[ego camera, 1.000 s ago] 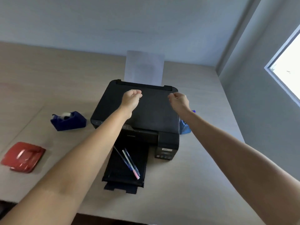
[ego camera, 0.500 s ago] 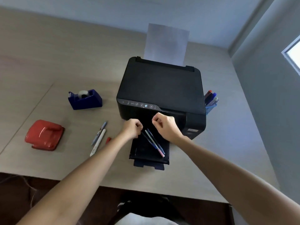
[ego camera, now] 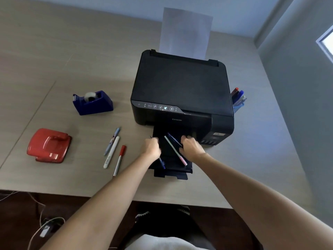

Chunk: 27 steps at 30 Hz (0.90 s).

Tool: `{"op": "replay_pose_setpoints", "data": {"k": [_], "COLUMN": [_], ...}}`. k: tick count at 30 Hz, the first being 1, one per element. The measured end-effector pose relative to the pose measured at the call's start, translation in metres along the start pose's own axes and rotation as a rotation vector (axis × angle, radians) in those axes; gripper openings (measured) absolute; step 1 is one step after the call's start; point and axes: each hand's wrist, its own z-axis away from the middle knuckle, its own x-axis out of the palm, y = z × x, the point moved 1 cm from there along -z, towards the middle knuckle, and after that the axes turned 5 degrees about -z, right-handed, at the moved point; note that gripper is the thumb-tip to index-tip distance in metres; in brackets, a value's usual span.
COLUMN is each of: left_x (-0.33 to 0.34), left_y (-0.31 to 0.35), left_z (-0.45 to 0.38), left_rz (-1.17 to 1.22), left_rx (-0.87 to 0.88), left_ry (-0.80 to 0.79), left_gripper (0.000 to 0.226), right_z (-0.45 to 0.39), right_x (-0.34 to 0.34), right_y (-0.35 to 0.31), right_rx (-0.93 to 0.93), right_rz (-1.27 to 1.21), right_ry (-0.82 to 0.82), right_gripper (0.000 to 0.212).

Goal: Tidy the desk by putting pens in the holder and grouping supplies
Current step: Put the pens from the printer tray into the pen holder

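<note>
A black printer [ego camera: 182,91] is set toward the far right of a pale wood-grain desk [ego camera: 54,51]. A white sheet [ego camera: 186,33] stands upright in the feed slot at the printer's back edge. A row of lit buttons is seen along the printer's front left edge. A black output tray [ego camera: 173,168] is extended from the printer's front. Below the desk edge nearest the camera, white cables [ego camera: 41,226] are seen on a dark floor, well left of the printer.

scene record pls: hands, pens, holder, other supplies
left hand: on printer tray, over a blue pen
right hand: on tray, at the pale pen
loose pens: three on desk, left of tray
holder: right of printer, holds pens
tape dispenser: left of printer
hole punch: far left
</note>
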Motion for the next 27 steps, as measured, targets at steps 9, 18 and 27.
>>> {"op": "replay_pose_setpoints", "data": {"k": [9,18,27], "left_x": [-0.009,-0.045,-0.136], "left_y": [-0.007,-0.023,0.034], "left_z": [0.002,0.017,0.058], "left_rz": [0.067,0.217,0.46], "left_rx": [-0.012,0.067,0.183], "left_ry": [0.092,-0.085,-0.523], "left_gripper": [0.029,0.006,0.02], "right_z": [0.003,0.005,0.048], "right_x": [0.009,0.005,-0.137], "right_y": [-0.02,-0.019,0.004], "right_rx": [0.043,-0.037,-0.518], "right_rz": [-0.076,0.128,-0.176], "right_ry": [-0.009,-0.086,0.219], "right_gripper": [0.029,0.036,0.013]}}
